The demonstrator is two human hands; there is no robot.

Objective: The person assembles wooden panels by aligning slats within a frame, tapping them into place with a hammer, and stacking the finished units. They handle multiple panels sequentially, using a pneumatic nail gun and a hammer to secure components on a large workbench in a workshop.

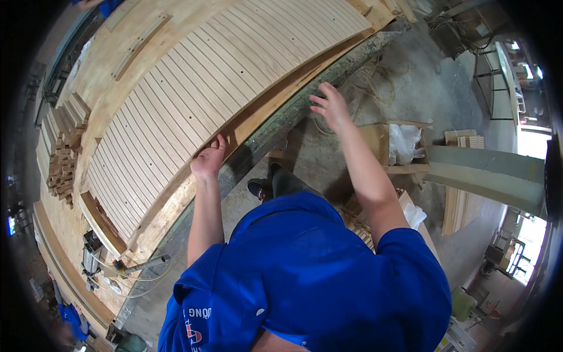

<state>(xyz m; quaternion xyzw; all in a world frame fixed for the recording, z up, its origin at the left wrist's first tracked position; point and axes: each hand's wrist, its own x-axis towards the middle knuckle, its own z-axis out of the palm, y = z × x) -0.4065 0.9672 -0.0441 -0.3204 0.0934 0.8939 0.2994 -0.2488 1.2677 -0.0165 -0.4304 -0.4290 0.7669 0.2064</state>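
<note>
A long, curved panel of pale wooden slats (217,70), dotted with small dark holes, lies across the workbench in front of me. At its near edge is my left hand (209,159), closed against the rim; some of its fingers are hidden there. My right hand (332,110) is raised in the air beyond the bench edge, right of the panel and apart from it. Its fingers are spread and hold nothing.
Stacked wood strips (63,149) sit left on the wooden bench top (126,35). An air tool with a hose (92,258) lies near the panel's lower end. A box with white plastic (404,144) and a grey-green beam (487,176) stand to my right.
</note>
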